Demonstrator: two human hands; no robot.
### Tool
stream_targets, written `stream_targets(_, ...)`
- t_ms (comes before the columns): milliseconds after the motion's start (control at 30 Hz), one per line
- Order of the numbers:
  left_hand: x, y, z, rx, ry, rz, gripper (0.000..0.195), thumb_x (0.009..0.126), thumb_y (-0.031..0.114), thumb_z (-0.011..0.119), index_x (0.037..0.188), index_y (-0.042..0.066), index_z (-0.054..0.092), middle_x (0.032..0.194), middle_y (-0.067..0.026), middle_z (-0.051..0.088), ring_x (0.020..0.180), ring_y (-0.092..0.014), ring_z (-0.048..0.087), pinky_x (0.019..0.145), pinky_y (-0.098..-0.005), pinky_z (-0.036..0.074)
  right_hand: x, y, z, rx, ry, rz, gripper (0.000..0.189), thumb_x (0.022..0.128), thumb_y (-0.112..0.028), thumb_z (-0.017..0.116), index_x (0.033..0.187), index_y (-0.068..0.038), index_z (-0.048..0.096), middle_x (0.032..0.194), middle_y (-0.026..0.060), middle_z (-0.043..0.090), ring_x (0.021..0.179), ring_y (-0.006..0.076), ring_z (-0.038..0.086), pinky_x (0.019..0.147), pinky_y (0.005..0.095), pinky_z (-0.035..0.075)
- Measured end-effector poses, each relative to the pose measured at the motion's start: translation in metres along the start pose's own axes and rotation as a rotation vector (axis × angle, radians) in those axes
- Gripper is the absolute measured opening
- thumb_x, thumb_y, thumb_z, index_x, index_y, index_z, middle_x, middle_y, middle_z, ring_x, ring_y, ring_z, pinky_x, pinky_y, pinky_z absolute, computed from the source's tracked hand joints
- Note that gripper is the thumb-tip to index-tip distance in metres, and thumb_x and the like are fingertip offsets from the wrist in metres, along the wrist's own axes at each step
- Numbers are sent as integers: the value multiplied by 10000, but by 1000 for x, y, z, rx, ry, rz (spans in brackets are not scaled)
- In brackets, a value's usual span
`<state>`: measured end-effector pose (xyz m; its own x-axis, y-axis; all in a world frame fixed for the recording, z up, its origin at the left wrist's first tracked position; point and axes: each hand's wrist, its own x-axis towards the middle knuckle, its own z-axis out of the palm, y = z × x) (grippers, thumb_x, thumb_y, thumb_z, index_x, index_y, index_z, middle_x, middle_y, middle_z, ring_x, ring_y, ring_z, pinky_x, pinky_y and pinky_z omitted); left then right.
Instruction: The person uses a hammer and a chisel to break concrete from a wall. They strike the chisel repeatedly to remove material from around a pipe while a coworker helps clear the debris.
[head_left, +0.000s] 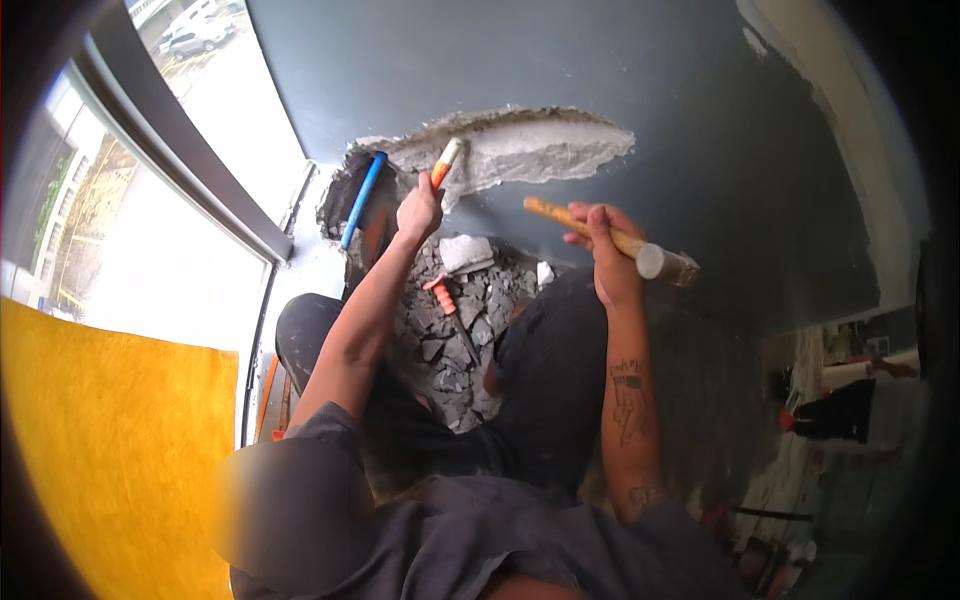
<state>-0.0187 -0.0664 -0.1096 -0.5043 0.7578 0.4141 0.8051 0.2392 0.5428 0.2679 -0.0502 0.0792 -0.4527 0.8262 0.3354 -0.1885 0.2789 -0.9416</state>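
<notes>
My left hand (421, 211) grips the orange lower end of a short tool with a whitish top (450, 154), held against or close before the broken-out hollow (525, 150) in a grey wall. Whether its tip touches the wall I cannot tell. At the right, my right hand (611, 232) holds the wooden handle of a hammer (664, 264), its head near my wrist and the handle's end pointing up left. A blue pipe (364, 199) stands slanted in the hollow's dark left part. Between my legs a chisel with an orange-red hand guard grip (444, 298) lies on rubble.
Broken masonry pieces (450, 375) cover the floor between my legs, with a larger white chunk (466, 253) near the wall. A window frame (187, 150) and sill run along the left, above a yellow panel (120, 435). Someone's legs show dimly at the far right.
</notes>
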Motion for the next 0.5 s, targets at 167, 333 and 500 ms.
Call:
stream_targets(167, 1, -7, 10, 4, -7, -122, 271, 976, 311, 482, 1118, 86, 428, 931, -221, 628, 775, -433, 650, 630, -535, 507, -3, -9, -3, 58, -50, 214, 350, 951, -346, 625, 883, -4, 669, 964, 145, 679, 855, 184, 663, 665, 268, 563)
stream_targets(333, -2, -21, 11, 101, -238, -189, 242, 978, 288, 471, 1095, 82, 424, 910, -215, 623, 739, -427, 651, 611, -529, 507, 0, -8, 1, 123, 5, 229, 361, 948, -356, 628, 874, -5, 675, 962, 153, 681, 848, 186, 666, 650, 268, 563)
stream_targets(500, 2, -1, 3, 49, 36, -67, 243, 986, 310, 474, 1072, 89, 421, 900, -200, 618, 683, -421, 642, 551, -538, 485, -4, -12, -3, 136, 45, 253, 355, 945, -350, 634, 880, -4, 683, 946, 153, 687, 834, 188, 669, 633, 272, 566)
